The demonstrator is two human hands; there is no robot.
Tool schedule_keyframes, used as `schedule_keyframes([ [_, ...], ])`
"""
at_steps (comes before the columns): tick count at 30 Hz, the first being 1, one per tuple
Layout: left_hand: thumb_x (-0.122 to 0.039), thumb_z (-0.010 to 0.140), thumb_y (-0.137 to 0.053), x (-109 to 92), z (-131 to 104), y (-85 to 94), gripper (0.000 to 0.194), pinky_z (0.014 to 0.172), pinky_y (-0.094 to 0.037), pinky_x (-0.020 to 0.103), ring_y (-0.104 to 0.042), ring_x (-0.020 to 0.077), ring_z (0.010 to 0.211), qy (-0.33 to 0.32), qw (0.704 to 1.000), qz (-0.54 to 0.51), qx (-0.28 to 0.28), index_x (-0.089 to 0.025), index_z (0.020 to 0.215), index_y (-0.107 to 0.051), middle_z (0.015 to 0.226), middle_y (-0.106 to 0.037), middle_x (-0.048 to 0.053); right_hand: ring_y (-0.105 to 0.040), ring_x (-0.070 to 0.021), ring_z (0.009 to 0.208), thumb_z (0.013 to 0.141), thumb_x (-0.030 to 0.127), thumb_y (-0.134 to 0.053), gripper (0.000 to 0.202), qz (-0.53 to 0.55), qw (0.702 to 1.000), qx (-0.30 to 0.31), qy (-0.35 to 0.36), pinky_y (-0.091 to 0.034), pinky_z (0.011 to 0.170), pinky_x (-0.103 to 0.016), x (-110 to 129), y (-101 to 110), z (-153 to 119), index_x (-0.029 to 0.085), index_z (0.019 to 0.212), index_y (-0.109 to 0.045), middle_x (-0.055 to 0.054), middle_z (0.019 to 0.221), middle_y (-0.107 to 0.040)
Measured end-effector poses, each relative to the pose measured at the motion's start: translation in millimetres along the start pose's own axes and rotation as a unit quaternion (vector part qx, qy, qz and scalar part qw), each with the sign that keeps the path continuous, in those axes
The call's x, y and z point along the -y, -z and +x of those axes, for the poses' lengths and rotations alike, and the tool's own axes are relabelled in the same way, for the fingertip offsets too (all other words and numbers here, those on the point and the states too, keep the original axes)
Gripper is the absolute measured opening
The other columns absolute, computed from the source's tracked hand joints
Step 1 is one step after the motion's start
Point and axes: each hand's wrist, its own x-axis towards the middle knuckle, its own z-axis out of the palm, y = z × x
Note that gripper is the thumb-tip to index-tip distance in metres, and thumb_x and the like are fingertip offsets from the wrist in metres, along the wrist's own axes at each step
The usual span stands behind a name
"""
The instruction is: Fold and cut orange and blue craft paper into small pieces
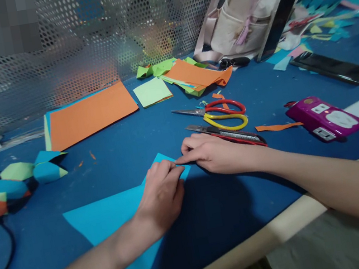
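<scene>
A: Where is the light blue paper sheet (111, 219)?

B: Flat on the blue worktop (126, 148), near its front edge, folded into a triangle. The folded corner points away from the person, and both hands meet there.

A: What are the hands doing with it?

B: The left hand (161, 192) lies on top of the sheet, fingers curled down and pressing near the corner. The right hand (212, 154) rests just beside it, forefinger stretched out onto the same corner, pinning rather than gripping. Neither hand encloses anything.

A: How would that sheet handle?

B: I'd judge it very light, thin and limp, and it would probably slide on the smooth worktop unless held down. It creases easily and could tear at a fold. Best taken at an edge or corner with fingertips, or kept flat under a palm.

A: Anything close by?

B: A red utility knife (231, 135) just behind the right hand, scissors (220, 114) beyond it, orange paper sheets (89, 113) further back, and a folded paper model (12, 185) well to the left.
</scene>
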Motion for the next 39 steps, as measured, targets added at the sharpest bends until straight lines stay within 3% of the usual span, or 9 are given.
schedule_keyframes([
  [11, -0.015, 0.095, -0.041, -2.3, 0.9, 0.9, 0.025, 0.079, -0.045, 0.039, -0.052, 0.0222, 0.088, -0.001, 1.0, 0.002, 0.009, -0.016, 0.104, -0.065, 0.097, -0.061, 0.009, -0.051, -0.0234, 0.092, 0.089, 0.007, -0.043, 0.047, 0.003, 0.999, 0.028, -0.022, -0.039, 0.083, -0.04, 5.2, 4.6, 0.1, 0.026, 0.12, -0.071, -0.009, 0.099, -0.06],
  [21, -0.016, 0.095, -0.041, -2.7, 1.4, 1.1, 0.025, 0.079, -0.044, 0.04, -0.053, 0.0228, 0.089, 0.004, 1.0, -0.002, 0.014, -0.017, 0.103, -0.065, 0.098, -0.061, 0.009, -0.052, -0.0263, 0.099, 0.092, 0.035, -0.056, 0.034, 0.025, 0.998, 0.004, -0.06, -0.038, 0.09, -0.044, 13.4, 0.1, -0.4, 0.019, 0.119, -0.07, -0.011, 0.106, -0.062],
  [25, -0.016, 0.095, -0.04, -2.0, 1.4, 0.5, 0.026, 0.08, -0.045, 0.04, -0.053, 0.0225, 0.09, 0.004, 1.0, -0.004, 0.015, -0.017, 0.106, -0.064, 0.1, -0.061, 0.009, -0.051, -0.0264, 0.1, 0.091, 0.034, -0.057, 0.028, 0.012, 0.996, -0.018, -0.084, -0.037, 0.088, -0.042, 19.5, -5.2, -0.2, 0.02, 0.113, -0.069, -0.01, 0.106, -0.063],
  [32, -0.015, 0.093, -0.042, -2.3, 2.5, 0.7, 0.027, 0.08, -0.044, 0.04, -0.053, 0.0239, 0.09, 0.014, 0.999, 0.013, 0.031, -0.018, 0.107, -0.064, 0.1, -0.061, 0.009, -0.05, -0.0266, 0.102, 0.096, 0.026, -0.05, 0.029, 0.032, 0.995, 0.024, -0.096, -0.035, 0.087, -0.043, 18.8, 0.2, -0.6, 0.021, 0.118, -0.067, -0.01, 0.109, -0.061],
  [39, -0.017, 0.092, -0.045, -1.0, 1.3, -1.6, 0.026, 0.083, -0.046, 0.043, -0.056, 0.0255, 0.094, 0.014, 1.0, -0.002, 0.003, -0.016, 0.112, -0.06, 0.104, -0.064, 0.011, -0.05, -0.0246, 0.099, 0.096, 0.018, -0.041, 0.036, 0.046, 0.994, 0.025, -0.093, -0.035, 0.086, -0.041, 15.4, 1.0, -1.7, 0.024, 0.12, -0.067, -0.009, 0.109, -0.062],
])
